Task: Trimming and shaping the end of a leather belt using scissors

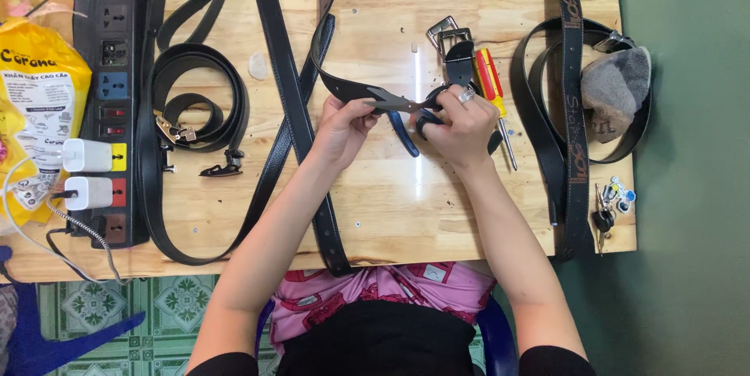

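Note:
My left hand pinches the end of a black leather belt that curves up and away over the wooden table. My right hand, with a ring on one finger, grips black-handled scissors. The grey blades point left and meet the belt end right at my left fingertips. A silver buckle lies just above my right hand. A red and yellow screwdriver rests beside that hand on the right.
Several more black belts lie coiled at the left and right. A black power strip with white chargers runs down the left edge, next to a yellow bag. A grey stone and keys sit at the right.

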